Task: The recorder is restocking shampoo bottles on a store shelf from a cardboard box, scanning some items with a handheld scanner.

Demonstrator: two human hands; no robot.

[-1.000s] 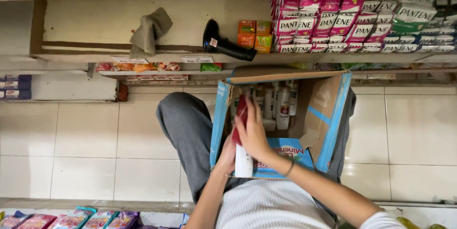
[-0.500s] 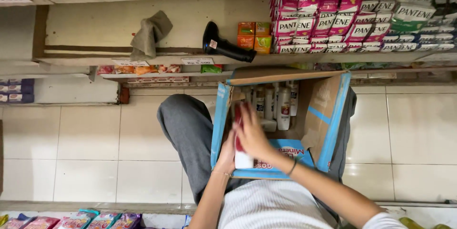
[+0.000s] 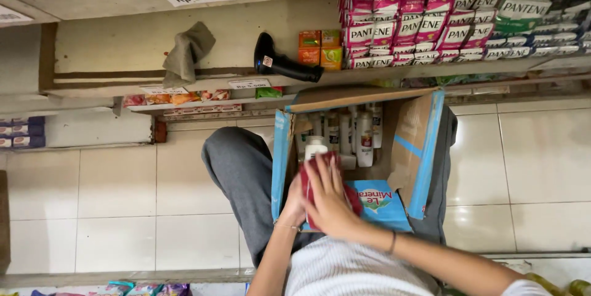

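A white bottle with a white cap is being rubbed with a dark red cloth over the open cardboard box that is resting on the person's lap. The right hand is lying flat over the cloth, fingers together and stretched along the bottle's body, pressing the cloth against it. The left hand is mostly hidden behind the right; it is sitting at the bottle's lower end, seemingly gripping it, though how its fingers are closing cannot be told.

Inside the box, more bottles are standing upright in a row against the far wall, near the one being handled. Beyond the box, a shelf is carrying a grey rag, a black handheld scanner, small orange boxes and stacks of pink sachets.

Judging by the pose, the wiping step is under way, with the cap end still uncovered. The next move probably calls for turning the bottle in the left hand so that the cloth is reaching the unwiped side, while keeping it steady above the box
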